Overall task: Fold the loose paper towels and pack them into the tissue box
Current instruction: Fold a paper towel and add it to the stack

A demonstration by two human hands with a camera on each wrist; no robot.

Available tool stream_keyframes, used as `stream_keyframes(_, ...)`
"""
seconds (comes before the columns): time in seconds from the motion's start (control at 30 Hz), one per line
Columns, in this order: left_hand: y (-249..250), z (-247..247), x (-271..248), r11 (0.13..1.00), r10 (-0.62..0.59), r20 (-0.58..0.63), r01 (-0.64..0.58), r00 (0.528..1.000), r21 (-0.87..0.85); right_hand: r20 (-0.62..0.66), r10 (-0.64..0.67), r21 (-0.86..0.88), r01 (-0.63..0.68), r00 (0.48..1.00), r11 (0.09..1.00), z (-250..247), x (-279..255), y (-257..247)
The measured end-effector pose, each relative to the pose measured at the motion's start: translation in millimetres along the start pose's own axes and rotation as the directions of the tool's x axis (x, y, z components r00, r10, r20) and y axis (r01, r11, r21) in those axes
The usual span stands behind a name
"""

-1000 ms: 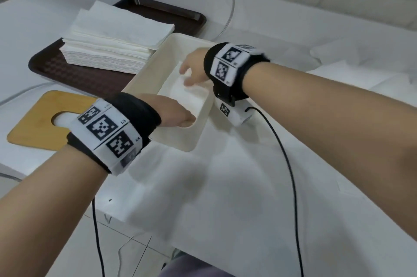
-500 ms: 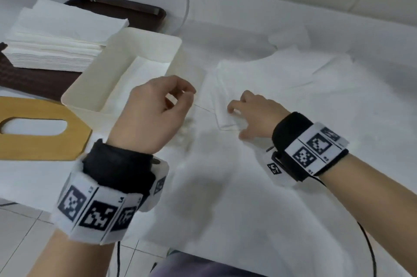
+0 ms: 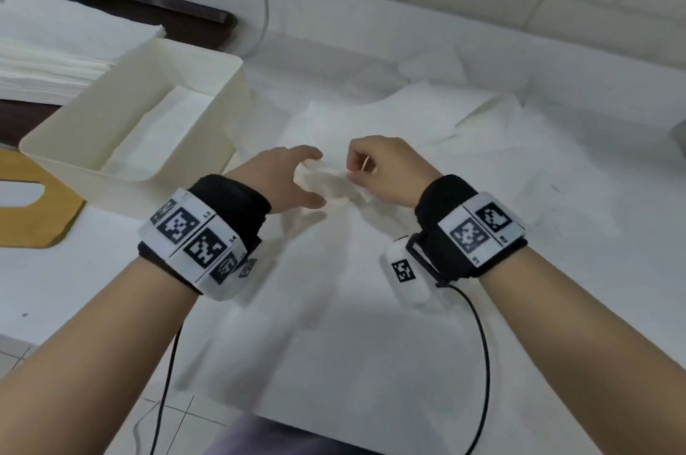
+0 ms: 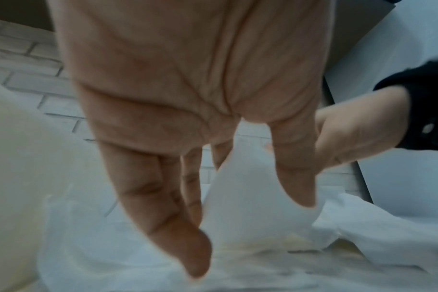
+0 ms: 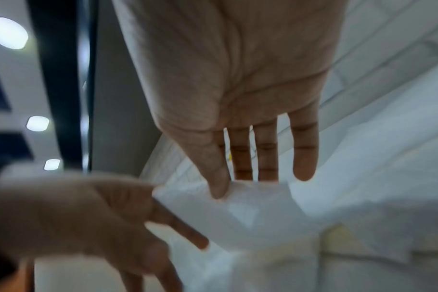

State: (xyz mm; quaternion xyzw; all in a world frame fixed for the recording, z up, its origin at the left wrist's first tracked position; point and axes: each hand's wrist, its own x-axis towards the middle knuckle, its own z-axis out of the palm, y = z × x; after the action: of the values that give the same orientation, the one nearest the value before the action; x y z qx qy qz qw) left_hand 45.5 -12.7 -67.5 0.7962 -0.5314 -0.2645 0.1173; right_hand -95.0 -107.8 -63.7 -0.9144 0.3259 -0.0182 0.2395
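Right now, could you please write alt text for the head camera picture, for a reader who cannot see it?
Two hands meet over a white table: the right hand pinches a loose paper towel while the left hand, fingers spread, reaches for it. To the left stands an open cream tissue box with folded towels inside.

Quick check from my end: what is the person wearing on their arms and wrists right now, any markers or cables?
Both forearms are bare, with no sleeves. Each wrist carries a black fabric band wrapped by a white strip of square black-and-white coded markers; the right wrist has the same. A small white camera pod with one marker hangs under the right wrist. A thin black cable trails from each band.
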Motion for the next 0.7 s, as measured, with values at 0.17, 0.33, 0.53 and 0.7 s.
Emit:
stream_keyframes(0.17,20.9,-5.2,7.0,0.944,0.091,-0.346,-0.192,0.934,-0.268,-0.274,0.040,0.433,0.086,0.961,0.897,-35.1,-21.8,10.3)
stream_keyframes(0.33,47.1,-15.7,14.0,0.694,0.080,-0.347,-0.302,0.934,-0.653,-0.413,0.103,0.525,0.144,0.905,0.839,-42.3,-32.7,24.0)
stream_keyframes(0.53,67.5,-13.1,20.3,0.588,0.080,-0.231,-0.233,0.970,-0.774,-0.569,0.056,0.387,0.208,0.820,0.898,-52.6,-39.6,30.0)
stream_keyframes(0.7,69.9,0.8,17.3,0.538,0.134,-0.168,-0.214,0.977,-0.816,-0.595,0.083,0.393,0.200,0.799,0.897,-59.6,-37.8,33.8)
